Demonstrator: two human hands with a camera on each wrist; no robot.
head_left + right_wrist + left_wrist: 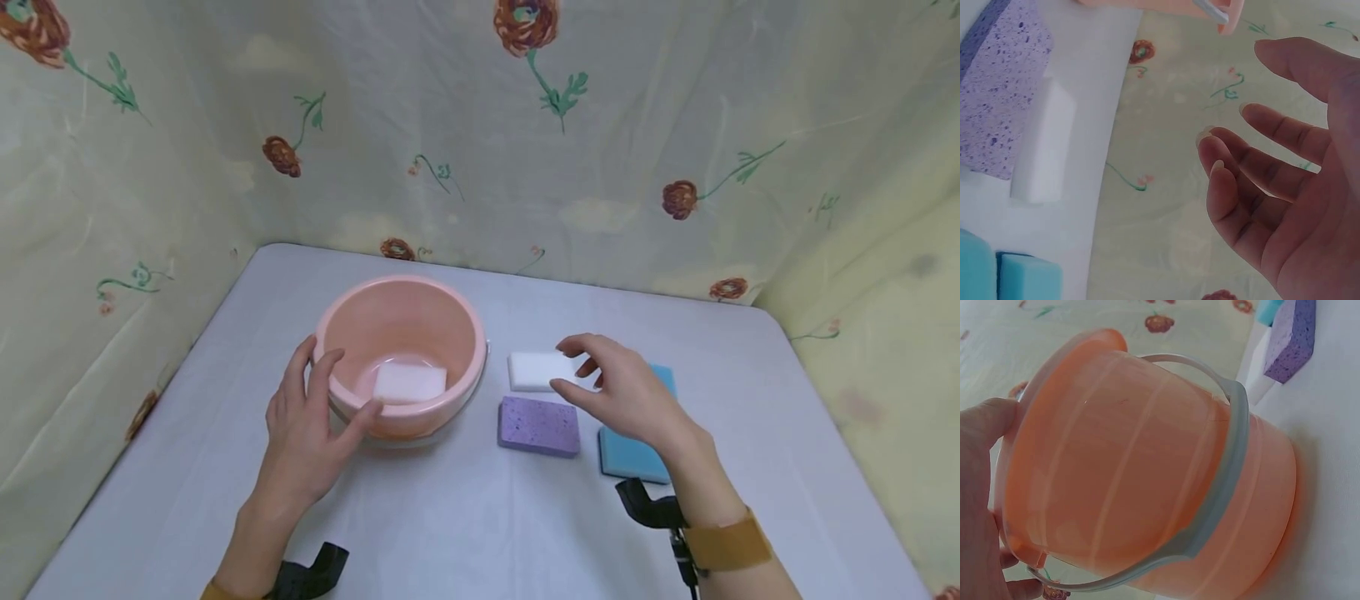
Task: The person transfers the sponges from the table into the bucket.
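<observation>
Because the left hand (309, 442) holds the pink bucket (401, 321) by its near-left rim, uneven pressure there could tip it and spill the white block (408, 383) inside. Beyond the purple sponge (538, 427), the right hand (626, 387), fingers parted and empty, hangs near another white block (532, 372), which a clumsy brush could shove away.

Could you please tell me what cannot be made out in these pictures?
Head view: the right hand covers part of the blue sponges.
Left wrist view: the wall of the pink bucket hides the white block inside; the left edge cuts off part of the left hand.
Right wrist view: the top edge cuts off most of the pink bucket.
</observation>
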